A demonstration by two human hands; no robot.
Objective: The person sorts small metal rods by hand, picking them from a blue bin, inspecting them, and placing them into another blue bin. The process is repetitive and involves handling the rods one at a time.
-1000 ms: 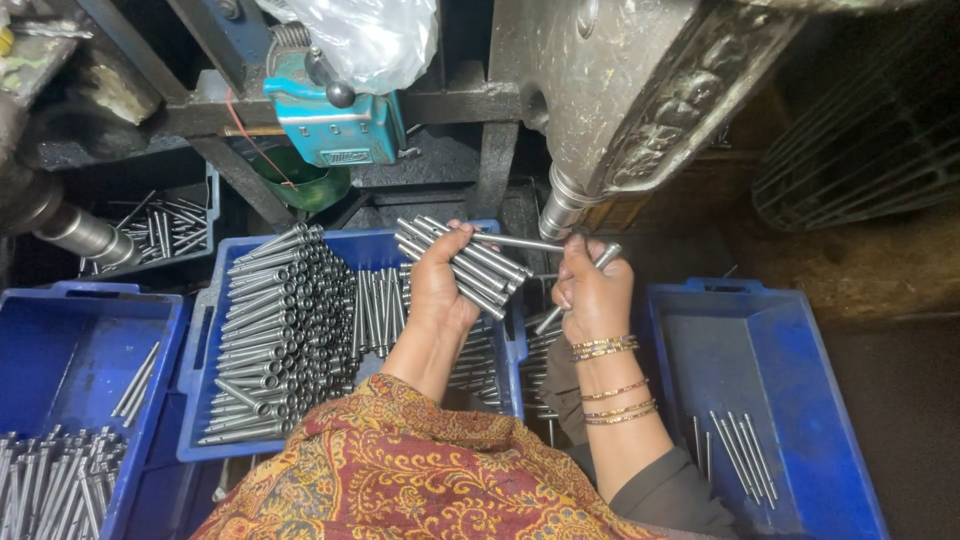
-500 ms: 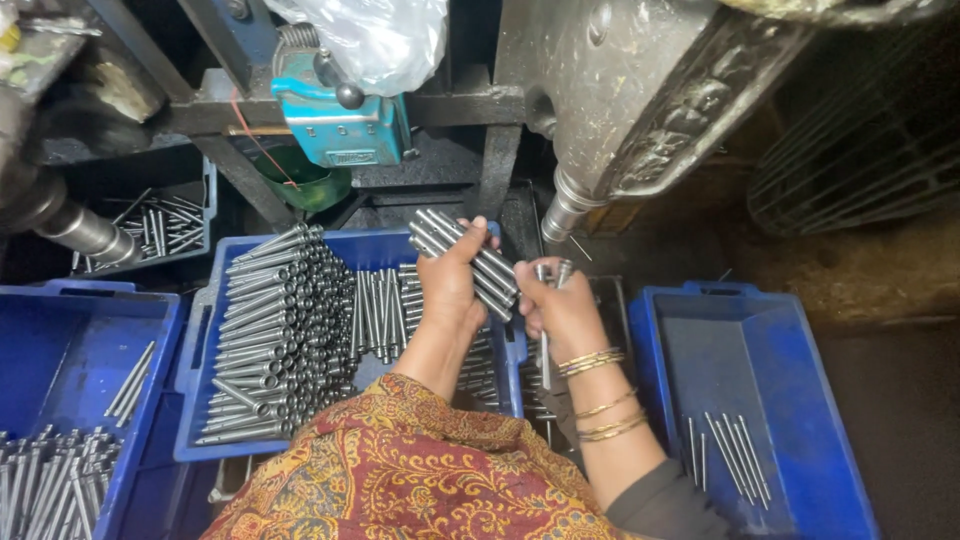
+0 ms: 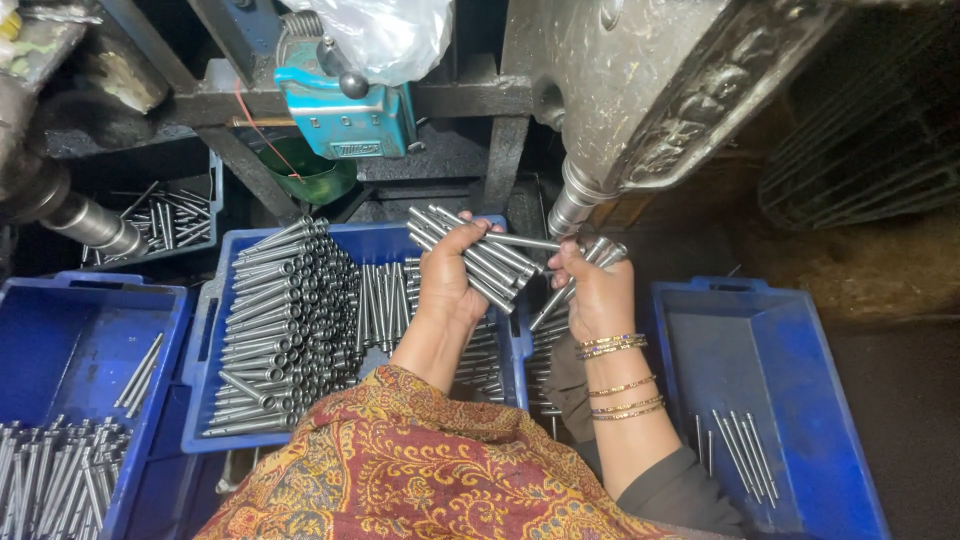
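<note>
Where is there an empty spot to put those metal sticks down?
The right blue bin has bare floor above its few rods. The left bin is bare at its far half. The middle bin is crowded with stacked rods, under both hands.

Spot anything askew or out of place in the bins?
Mostly tidy: rods in the middle blue bin lie in aligned stacks. A few loose rods sit diagonally on the bare floor of the left bin, off the pile. The left hand grips a fanned bundle.

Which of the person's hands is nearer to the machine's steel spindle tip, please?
Right. The right hand is just below the spindle tip, holding a few rods. The left hand grips a rod bundle farther left.
</note>
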